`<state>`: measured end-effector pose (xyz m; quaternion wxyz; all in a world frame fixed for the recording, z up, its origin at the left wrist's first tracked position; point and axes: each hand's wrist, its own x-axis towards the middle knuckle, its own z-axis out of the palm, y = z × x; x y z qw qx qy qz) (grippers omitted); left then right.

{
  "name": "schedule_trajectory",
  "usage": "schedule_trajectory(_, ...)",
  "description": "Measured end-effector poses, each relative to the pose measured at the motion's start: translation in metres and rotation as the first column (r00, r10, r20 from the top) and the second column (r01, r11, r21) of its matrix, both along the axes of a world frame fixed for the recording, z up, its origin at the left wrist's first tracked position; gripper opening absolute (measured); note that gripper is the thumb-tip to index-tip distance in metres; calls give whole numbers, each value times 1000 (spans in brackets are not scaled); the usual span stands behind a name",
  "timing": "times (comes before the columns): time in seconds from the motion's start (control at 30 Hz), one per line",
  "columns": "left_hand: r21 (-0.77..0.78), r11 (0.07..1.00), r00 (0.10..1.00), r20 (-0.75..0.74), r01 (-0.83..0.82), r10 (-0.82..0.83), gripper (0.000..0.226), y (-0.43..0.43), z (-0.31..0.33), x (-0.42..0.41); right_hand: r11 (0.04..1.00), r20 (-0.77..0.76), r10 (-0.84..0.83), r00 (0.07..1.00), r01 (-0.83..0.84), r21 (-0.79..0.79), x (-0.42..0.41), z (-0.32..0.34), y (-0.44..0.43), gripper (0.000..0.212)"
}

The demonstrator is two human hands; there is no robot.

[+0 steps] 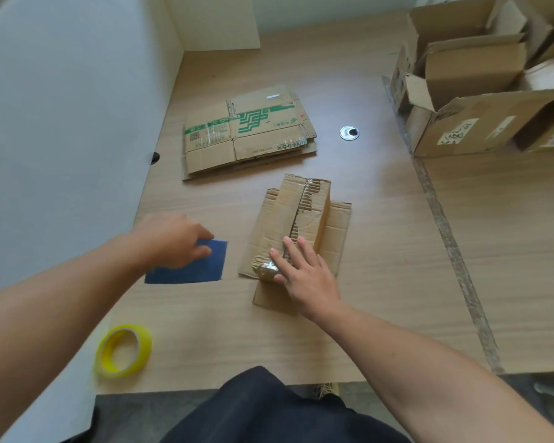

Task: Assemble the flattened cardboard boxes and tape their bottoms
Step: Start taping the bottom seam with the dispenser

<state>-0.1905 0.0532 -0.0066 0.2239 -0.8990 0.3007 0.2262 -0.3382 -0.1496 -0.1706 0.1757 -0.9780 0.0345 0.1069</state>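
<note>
So the small cardboard box (301,212) is sitting bottom-up in the middle of the table (381,282), with its other flaps splayed flat around it. The seam along the top looks ragged, with torn corrugation showing and some old clear tape on it.

Main worry imo: those bottom flaps don't look properly closed by fresh tape, so if the pressure comes off they could spring up and the seam gap would open before any tape goes down. The tape roll (123,350) is well to the near left of the box, so reaching it with one hand could also let the box skid or twist.

The right hand (304,276) lies flat on the near end of the box, fingers straight and pressing down, not gripping. The left hand (173,241) is off to the box's left over a blue sheet (205,270). Its fingers are bent, but I can't tell if it's pinching the sheet or just touching it.

Beyond the box there's a stack of flattened boxes (250,132). Far right of it, a bunch of assembled boxes (470,123).
</note>
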Motion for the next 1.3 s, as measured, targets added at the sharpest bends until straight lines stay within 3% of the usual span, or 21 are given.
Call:
schedule_trajectory(0.2,-271,911,943,33,-311,332,50,61,-32,4,1000,22,10,1000,-10,28,5,8,-2,53)
schedule_trajectory(0.4,-358,761,839,-167,-541,518,69,72,-100,-24,998,78,18,997,-22,59,10,14,-13,56)
schedule_trajectory(0.63,-531,664,838,-192,-526,510,78,58,-147,-45,981,271,-78,960,25,194,1,13,-17,58)
schedule_trajectory(0.77,-562,648,842,-185,-514,507,79,54,-156,-55,948,195,-215,957,157,276,-6,12,-19,66)
schedule_trajectory(0.93,-568,627,832,-220,-534,509,81,54,-155,-53,979,172,-117,978,85,186,-3,8,-22,50)
schedule_trajectory(1.1,-556,634,833,-235,-538,501,82,54,-153,-54,996,112,-89,990,88,13,5,15,-33,46)
schedule_trajectory(1.3,-547,693,877,-191,-468,442,79,51,-152,-67,990,103,-144,984,143,11,18,36,-24,49)
